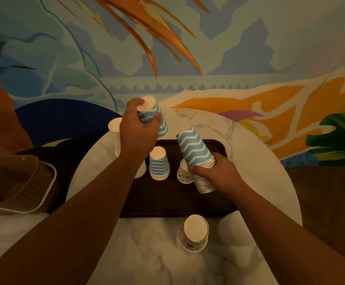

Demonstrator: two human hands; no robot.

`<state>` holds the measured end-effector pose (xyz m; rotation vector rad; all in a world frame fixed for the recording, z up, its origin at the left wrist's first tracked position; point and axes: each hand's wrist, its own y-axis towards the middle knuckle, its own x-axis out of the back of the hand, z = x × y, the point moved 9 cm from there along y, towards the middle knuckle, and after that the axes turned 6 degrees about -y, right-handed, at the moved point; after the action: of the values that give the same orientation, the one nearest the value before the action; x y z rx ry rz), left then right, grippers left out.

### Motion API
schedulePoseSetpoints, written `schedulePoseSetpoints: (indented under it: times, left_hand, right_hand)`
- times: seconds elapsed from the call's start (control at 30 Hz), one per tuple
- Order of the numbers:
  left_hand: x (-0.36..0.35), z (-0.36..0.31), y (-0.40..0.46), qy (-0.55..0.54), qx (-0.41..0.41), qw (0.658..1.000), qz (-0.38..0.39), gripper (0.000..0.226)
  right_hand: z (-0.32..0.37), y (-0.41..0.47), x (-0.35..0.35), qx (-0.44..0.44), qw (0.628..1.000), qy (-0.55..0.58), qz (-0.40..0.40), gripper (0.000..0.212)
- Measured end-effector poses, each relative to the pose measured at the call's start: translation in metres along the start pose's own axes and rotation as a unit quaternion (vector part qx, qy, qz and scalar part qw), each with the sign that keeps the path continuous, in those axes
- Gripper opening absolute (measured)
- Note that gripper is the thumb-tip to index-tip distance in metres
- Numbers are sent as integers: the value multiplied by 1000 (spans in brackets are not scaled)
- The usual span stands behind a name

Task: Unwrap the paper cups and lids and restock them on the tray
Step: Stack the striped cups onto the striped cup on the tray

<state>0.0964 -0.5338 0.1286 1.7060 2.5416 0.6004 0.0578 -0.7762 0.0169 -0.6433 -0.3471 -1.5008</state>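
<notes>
My left hand [139,130] grips a short stack of blue-and-white zigzag paper cups [157,118], upside down and lifted above the back of the dark tray [167,200]. A longer stack of the same zigzag cups [195,149], tilted with its closed end up and to the left, is held near its rims by my right hand [214,171]. On the tray another zigzag stack [159,165] stands upside down, with a patterned white cup stack [184,171] to its right. A stack of plain white cups [115,136] stands behind my left wrist.
Near the table's front edge a wrapped stack of patterned cups [194,233] stands on the white marble table [260,161], with a white rounded object [233,229] beside it. A brown ribbed basket [23,182] sits to the left. A painted wall runs close behind the table.
</notes>
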Motion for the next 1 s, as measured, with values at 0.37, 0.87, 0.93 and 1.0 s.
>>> schedulePoseSetpoints:
  times: [0.37,0.87,0.93,1.0]
  left_hand:
    - [-33,84,-33,163,86,975,124,52]
    - [-40,30,-29,-132,174,968,126,23]
    - [-24,18,-11,-131,137,980,59,28]
    - [-7,-6,7,-64,51,997,16,34]
  right_hand:
    - [-3,-6,-4,3,999,36,32,54]
    - [30,-9,-16,51,994,61,73,59]
    - [24,-8,-12,43,996,49,59,53]
    - [15,-7,-8,28,998,45,43,51]
